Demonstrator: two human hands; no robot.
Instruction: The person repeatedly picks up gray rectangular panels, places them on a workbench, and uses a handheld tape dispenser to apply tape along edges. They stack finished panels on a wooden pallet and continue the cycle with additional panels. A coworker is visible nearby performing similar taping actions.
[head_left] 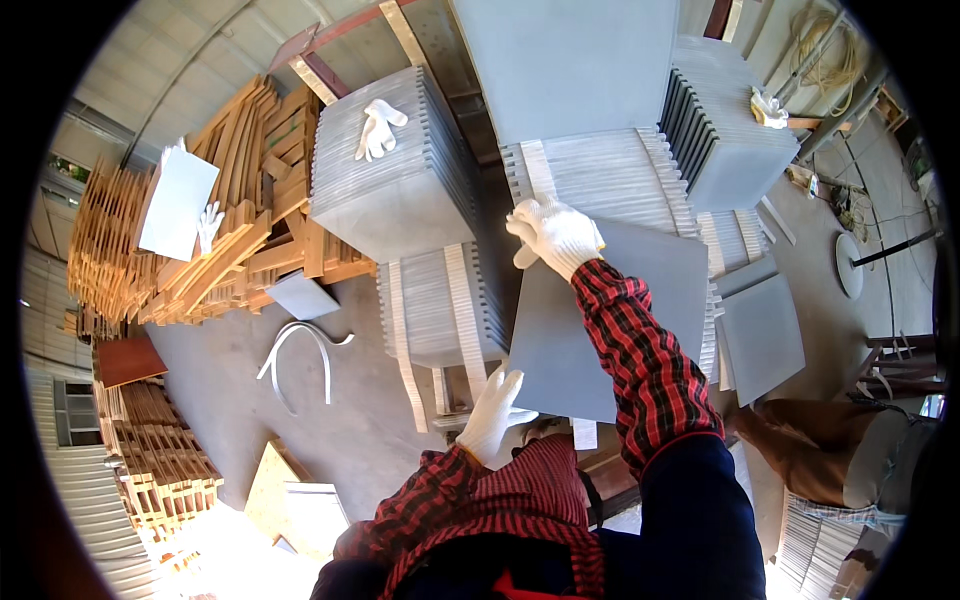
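Red plaid sleeves fill the lower frame, both hands in white work gloves. Right hand [553, 235] clamps the top corner of a grey slab [570, 340], fingers wrapped over its edge; the slab tilts, leaning across the stack of slabs [610, 175] behind it. Left hand [492, 412] sits flat at the slab's lower left edge, fingers spread, steadying rather than gripping. Strapped slab bundle [390, 165] with spare gloves [377, 127] on top stands to the left, wooden pallets [240, 200] beyond. Risk: a one-corner hold on a heavy slab could slip through the glove, so the slab drops, chips the stack's edges or pinches the left fingers.
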